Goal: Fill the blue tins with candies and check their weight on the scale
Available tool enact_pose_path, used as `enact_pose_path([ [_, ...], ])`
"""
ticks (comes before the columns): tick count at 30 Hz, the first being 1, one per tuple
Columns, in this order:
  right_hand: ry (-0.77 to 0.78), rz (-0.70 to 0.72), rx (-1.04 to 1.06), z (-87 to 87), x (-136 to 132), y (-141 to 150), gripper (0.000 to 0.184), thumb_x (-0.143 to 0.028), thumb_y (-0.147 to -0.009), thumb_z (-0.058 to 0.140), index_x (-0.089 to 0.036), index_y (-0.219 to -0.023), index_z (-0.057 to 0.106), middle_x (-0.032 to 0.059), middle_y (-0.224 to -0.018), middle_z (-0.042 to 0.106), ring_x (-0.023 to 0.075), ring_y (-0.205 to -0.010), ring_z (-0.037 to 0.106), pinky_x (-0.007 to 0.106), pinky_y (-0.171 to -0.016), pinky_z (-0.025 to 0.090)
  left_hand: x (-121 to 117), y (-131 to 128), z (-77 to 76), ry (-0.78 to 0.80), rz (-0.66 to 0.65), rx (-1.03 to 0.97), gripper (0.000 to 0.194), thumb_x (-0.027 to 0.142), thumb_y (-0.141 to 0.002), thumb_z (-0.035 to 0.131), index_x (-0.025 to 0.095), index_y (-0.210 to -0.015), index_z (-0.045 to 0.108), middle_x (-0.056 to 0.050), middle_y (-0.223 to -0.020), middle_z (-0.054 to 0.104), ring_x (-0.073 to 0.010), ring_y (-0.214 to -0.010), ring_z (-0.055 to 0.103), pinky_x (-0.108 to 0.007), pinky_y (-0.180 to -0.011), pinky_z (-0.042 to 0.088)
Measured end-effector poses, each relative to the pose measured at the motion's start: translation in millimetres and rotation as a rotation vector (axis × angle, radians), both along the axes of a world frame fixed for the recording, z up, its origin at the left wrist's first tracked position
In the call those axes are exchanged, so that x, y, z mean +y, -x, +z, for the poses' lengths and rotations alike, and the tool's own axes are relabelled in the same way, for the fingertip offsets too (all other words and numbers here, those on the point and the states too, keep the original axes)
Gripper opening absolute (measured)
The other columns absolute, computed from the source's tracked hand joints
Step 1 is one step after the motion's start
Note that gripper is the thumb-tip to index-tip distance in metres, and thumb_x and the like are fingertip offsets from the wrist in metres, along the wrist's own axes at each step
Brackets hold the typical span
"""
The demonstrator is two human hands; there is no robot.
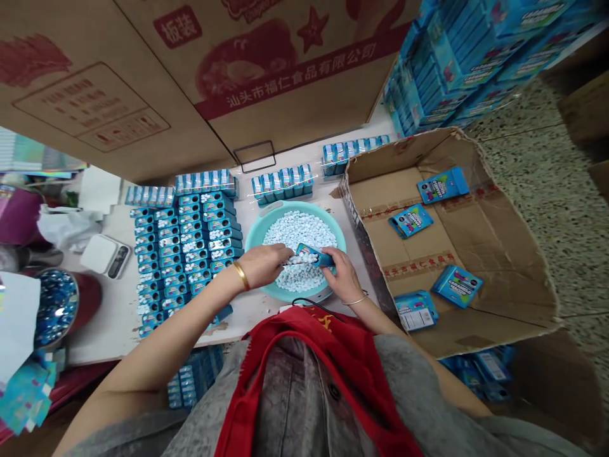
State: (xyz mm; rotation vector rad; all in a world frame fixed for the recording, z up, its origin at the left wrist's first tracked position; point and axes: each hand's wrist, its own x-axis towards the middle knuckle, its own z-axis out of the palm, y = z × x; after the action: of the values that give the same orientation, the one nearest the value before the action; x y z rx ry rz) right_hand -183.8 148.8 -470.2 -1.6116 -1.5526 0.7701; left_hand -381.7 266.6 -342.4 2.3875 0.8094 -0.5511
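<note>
Two hands, the left hand (pixel 264 265) and the right hand (pixel 343 277), are seen over one teal basin (pixel 266 222). Four blue packets (pixel 457 285) are counted inside one open carton (pixel 518 266). One scale (pixel 105 255) is seen.

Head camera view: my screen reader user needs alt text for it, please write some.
Over a teal basin of pale blue candies, the right hand holds a small blue box while the left hand touches its candies. Rows of blue boxes cover the table at left; an open carton at right holds a few sealed packs.
</note>
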Motion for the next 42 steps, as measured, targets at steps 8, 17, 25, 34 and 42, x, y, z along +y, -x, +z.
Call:
enact_pose_path([
  [8, 0.002, -0.009, 0.052, -12.3, -2.8, 4.6, 0.040, -0.013, -0.079, 0.049, -0.023, -0.117, 0.052, 0.0107, -0.115, 0.060, 0.0265, -0.111, 0.055, 0.048, -0.099, 0.043, -20.2, -38.6, 44.4, -0.169, -0.051, 0.219, 0.028, 0.011, -0.092, 0.034, 0.015, -0.112, 0.054, -0.011, -0.095, 0.061, -0.0233, -0.087, 0.063, -0.032, -0.068, 0.048],
  [17, 0.001, -0.135, 0.135, -12.8, 2.2, -6.2, 0.040, -0.018, -0.080, 0.052, -0.025, -0.119, 0.051, 0.0090, -0.118, 0.059, 0.0253, -0.114, 0.053, 0.046, -0.103, 0.039, 23.6, 20.8, -89.4, -0.258, 0.276, 0.120, 0.035, 0.009, -0.090, 0.033, 0.015, -0.120, 0.050, -0.013, -0.114, 0.053, -0.0224, -0.101, 0.053, -0.035, -0.083, 0.045],
  [25, 0.057, -0.370, 0.315, -16.3, 6.9, -9.4, 0.042, -0.033, -0.075, 0.068, -0.024, -0.112, 0.052, 0.0055, -0.105, 0.059, 0.0215, -0.097, 0.056, 0.039, -0.096, 0.042, -26.3, -3.7, -182.4, -0.040, 0.239, -0.094, 0.042, 0.007, -0.089, 0.034, 0.015, -0.129, 0.045, -0.014, -0.123, 0.051, -0.0225, -0.112, 0.049, -0.036, -0.095, 0.043],
  [34, 0.076, -0.367, 0.454, -12.4, 11.6, -18.9, 0.046, -0.037, -0.072, 0.070, -0.025, -0.111, 0.049, 0.0050, -0.109, 0.059, 0.0206, -0.103, 0.055, 0.037, -0.096, 0.043, -58.0, -4.4, -172.5, 0.204, 0.236, -0.349, 0.041, 0.011, -0.082, 0.047, 0.014, -0.123, 0.050, -0.009, -0.112, 0.059, -0.0172, -0.103, 0.056, -0.031, -0.093, 0.045],
  [42, 0.035, -0.225, 0.130, -8.5, 7.7, -25.5, 0.035, -0.028, -0.079, 0.060, -0.024, -0.113, 0.052, 0.0074, -0.110, 0.059, 0.0246, -0.103, 0.055, 0.043, -0.096, 0.043, -25.1, 40.5, -89.4, 0.261, 0.285, -0.550, 0.033, 0.029, -0.090, 0.047, 0.016, -0.121, 0.052, -0.012, -0.108, 0.058, -0.0193, -0.100, 0.055, -0.032, -0.089, 0.044],
])
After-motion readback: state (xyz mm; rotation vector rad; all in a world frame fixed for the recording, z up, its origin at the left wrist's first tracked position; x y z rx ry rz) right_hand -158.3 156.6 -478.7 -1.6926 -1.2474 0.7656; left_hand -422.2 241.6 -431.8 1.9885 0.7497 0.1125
